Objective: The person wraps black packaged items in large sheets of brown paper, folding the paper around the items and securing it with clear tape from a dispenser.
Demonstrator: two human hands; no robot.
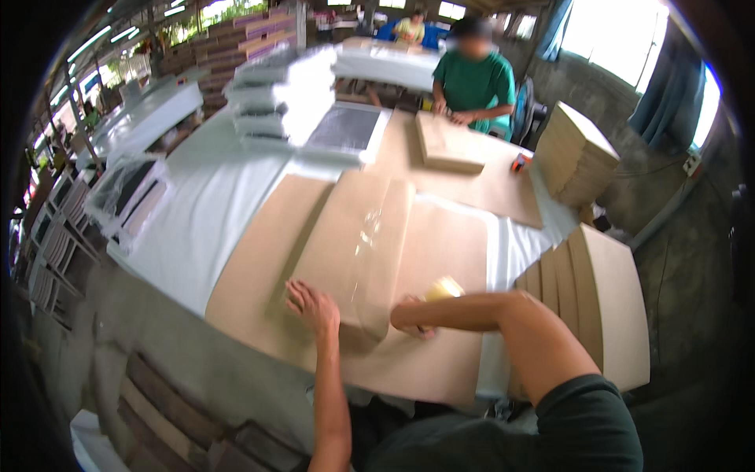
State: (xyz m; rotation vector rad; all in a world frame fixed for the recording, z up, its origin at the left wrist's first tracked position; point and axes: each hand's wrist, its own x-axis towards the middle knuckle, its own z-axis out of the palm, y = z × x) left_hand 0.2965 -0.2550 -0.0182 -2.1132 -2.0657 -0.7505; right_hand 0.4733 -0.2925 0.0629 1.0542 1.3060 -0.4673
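Observation:
A long parcel wrapped in brown paper (338,252) lies on a brown sheet, with shiny clear tape (368,232) along its top. My left hand (313,305) is spread flat on the parcel's near left edge, holding nothing. At the near right edge is my right hand (413,318), its fingers curled in against the parcel's side; what they grip, if anything, is hidden. Just beyond my right wrist shows a yellowish roll of tape (444,288), partly covered by my forearm. Whether it touches the hand cannot be made out.
Stacked brown boards (621,307) stand close on my right, with another stack (578,153) beyond. Across the table, a person in green (476,82) handles a flat brown box (451,145). Plastic-wrapped packages (275,98) are piled at the far left. Planks (161,417) lie below left.

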